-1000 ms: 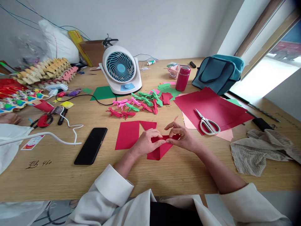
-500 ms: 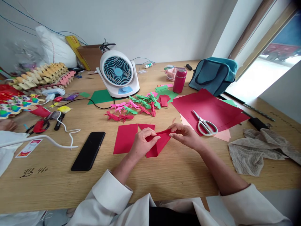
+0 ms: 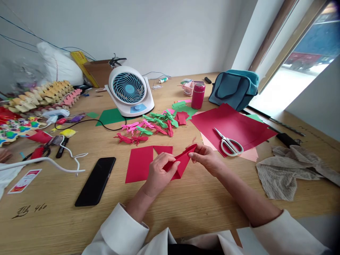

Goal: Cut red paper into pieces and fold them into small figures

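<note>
A folded piece of red paper (image 3: 183, 160) is held up off the table between my two hands. My left hand (image 3: 162, 171) pinches its left side, thumb in front and fingers behind. At its upper right corner my right hand (image 3: 205, 158) grips the paper between thumb and fingers. Flat on the table to the left lies a red paper sheet (image 3: 139, 164), with a smaller red piece (image 3: 164, 150) beside it, partly covered by my left hand. Beyond my hands sits a pile of small green, pink and red folded paper figures (image 3: 159, 122).
White-handled scissors (image 3: 230, 142) rest on large red sheets (image 3: 236, 124) at the right, near a crumpled grey cloth (image 3: 281, 171). A black phone (image 3: 97, 181) lies left. Farther back stand a fan (image 3: 130, 90), a red flask (image 3: 198, 96) and a blue bag (image 3: 233, 90).
The red paper is tilted more, its right corner raised slightly relative to my left hand. Both hands keep hold of it. The whole view has shifted a little.
</note>
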Available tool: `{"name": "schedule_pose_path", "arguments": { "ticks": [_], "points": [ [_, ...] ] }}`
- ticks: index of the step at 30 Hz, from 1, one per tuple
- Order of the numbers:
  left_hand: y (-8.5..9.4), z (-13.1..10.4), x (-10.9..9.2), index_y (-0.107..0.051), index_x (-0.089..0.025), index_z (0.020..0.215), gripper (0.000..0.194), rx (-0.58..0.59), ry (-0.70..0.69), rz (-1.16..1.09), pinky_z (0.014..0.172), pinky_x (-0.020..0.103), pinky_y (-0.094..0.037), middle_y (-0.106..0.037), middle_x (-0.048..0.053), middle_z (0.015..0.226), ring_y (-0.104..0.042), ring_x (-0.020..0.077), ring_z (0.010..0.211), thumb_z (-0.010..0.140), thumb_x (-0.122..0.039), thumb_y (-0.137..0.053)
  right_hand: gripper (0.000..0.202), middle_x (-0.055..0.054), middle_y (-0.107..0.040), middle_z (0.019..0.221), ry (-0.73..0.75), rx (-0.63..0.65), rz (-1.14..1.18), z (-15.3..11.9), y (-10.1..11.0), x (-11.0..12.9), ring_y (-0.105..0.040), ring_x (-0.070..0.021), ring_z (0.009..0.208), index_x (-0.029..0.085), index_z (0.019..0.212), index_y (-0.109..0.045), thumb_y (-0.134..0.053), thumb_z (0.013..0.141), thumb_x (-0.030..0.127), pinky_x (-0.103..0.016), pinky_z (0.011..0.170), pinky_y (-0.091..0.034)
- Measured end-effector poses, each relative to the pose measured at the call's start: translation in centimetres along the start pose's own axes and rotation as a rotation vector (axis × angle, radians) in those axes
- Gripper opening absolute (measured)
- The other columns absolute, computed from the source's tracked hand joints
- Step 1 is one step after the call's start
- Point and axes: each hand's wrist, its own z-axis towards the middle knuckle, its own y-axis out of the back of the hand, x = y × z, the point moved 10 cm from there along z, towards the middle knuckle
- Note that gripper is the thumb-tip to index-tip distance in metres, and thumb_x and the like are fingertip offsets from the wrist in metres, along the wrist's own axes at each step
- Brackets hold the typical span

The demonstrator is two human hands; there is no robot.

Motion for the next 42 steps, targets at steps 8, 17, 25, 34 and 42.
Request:
{"name": "schedule_pose_path", "arguments": {
  "ticks": [8,17,25,34,42],
  "points": [
    [0.0,-0.1,-0.6,-0.058,-0.022,0.081,0.008,0.009,-0.016,0.008,0.074,0.028,-0.051,-0.068,0.002,0.081,-0.065,0.0156,0.079,0.086,-0.021,-0.064,0.030,0.002,-0.068,0.078,-0.034,-0.051,0.139,-0.3,0.4,-0.2,-0.047,-0.0060,0.051,0.021,0.090,-0.071,-0.085,0.067,0.035,-0.023,0.050,-0.040],
    [0.0,-0.3,-1.3,-0.057,-0.022,0.083,0.009,0.009,-0.084,0.052,0.076,0.029,-0.051,-0.067,0.002,0.082,-0.065,0.0152,0.079,0.085,-0.017,-0.065,0.028,-0.003,-0.074,0.096,-0.005,-0.026,0.261,-0.3,0.5,0.1,-0.063,-0.0096,0.063,0.022,0.093,-0.068,-0.082,0.071,0.033,-0.024,0.062,-0.052],
    [0.4,-0.4,-1.7,-0.057,-0.021,0.085,0.013,-0.022,-0.137,0.079,0.078,0.027,-0.051,-0.067,0.001,0.084,-0.064,0.0143,0.081,0.083,-0.013,-0.067,0.026,-0.004,-0.075,0.092,0.003,-0.015,0.315,-0.3,0.4,0.2,-0.066,-0.0102,0.061,0.021,0.091,-0.065,-0.081,0.075,0.035,-0.025,0.067,-0.054],
    [0.5,-0.2,-2.4,-0.057,-0.020,0.081,0.012,-0.038,-0.170,0.095,0.076,0.028,-0.051,-0.067,0.001,0.079,-0.065,0.0146,0.078,0.083,-0.013,-0.067,0.024,-0.005,-0.077,0.090,0.023,-0.006,0.334,-0.3,0.3,0.5,-0.067,-0.0092,0.059,0.020,0.087,-0.064,-0.080,0.076,0.033,-0.022,0.065,-0.054],
    [0.5,-0.2,-2.5,-0.056,-0.020,0.082,0.013,-0.034,-0.179,0.101,0.078,0.028,-0.051,-0.066,0.001,0.079,-0.064,0.0142,0.079,0.083,-0.012,-0.067,0.023,-0.004,-0.077,0.086,0.024,-0.037,0.344,-0.3,0.6,0.5,-0.067,-0.0097,0.057,0.019,0.084,-0.065,-0.081,0.074,0.033,-0.022,0.061,-0.054]
  ]
}}
